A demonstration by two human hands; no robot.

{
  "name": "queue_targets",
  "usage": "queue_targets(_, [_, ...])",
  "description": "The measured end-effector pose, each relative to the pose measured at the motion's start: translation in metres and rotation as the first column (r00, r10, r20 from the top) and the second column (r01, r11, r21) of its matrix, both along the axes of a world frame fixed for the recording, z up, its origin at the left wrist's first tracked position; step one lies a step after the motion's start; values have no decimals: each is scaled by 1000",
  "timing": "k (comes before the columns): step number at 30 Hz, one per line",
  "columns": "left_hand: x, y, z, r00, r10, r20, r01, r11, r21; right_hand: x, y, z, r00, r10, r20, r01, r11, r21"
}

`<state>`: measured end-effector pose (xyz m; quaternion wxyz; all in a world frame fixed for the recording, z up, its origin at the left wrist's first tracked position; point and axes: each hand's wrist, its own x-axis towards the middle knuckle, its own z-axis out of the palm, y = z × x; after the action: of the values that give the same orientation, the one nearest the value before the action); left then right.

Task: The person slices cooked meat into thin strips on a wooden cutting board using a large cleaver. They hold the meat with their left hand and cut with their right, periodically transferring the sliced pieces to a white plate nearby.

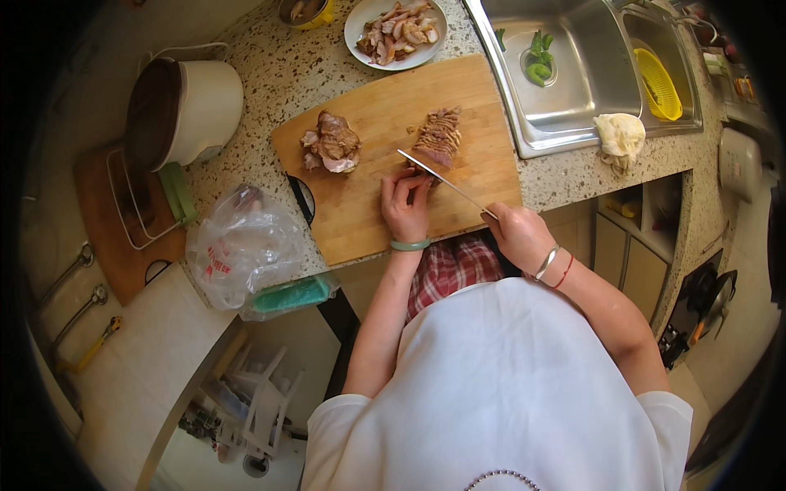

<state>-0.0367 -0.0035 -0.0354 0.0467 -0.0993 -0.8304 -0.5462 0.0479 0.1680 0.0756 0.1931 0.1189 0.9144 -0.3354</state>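
Observation:
A kitchen knife point(446, 182) is gripped by its handle in my right hand point(521, 237), the blade slanting up and left across the board. The blade lies at the near end of a brown cooked piece of meat point(439, 137), whose far part is cut into thin slices still lined up together. My left hand point(404, 211) has its fingers bent round the near end of this meat, close beside the blade, partly hiding it. A second, uncut chunk of cooked meat point(332, 142) rests to the left on the wooden cutting board point(368, 221).
Beyond the board stands a white plate point(360, 47) of sliced meat, with a yellow bowl point(315, 16) beside it. A steel sink point(565, 123) with green peppers point(539, 64) is at right, a cloth point(620, 137) on its edge. A rice cooker point(196, 106) and plastic bag point(246, 241) are left.

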Motion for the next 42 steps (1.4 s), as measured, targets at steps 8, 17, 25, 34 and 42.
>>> queue_targets(8, [-3, -3, 1, 1000, -24, 17, 25, 999, -45, -17, -7, -4, 998, 23, 55, -25, 999, 28])
queue_targets(17, [-3, -1, 6, 1000, -30, -8, 30, 999, -20, -33, -25, -44, 1000, 18, -22, -17, 998, 66])
queue_targets(25, [-3, -2, 5, 1000, -13, -29, 11, 998, -66, -14, 0, -38, 997, 79, 8, -80, 994, 78])
queue_targets(34, [3, 2, -1, 998, 34, -43, -35, 999, -11, -9, 13, -9, 977, -48, -207, 48, 999, -2])
queue_targets(42, [3, -1, -4, 1000, 22, -20, -23, 1000, -12, 5, 9, -1, 995, 12, -100, -13, 1000, -8])
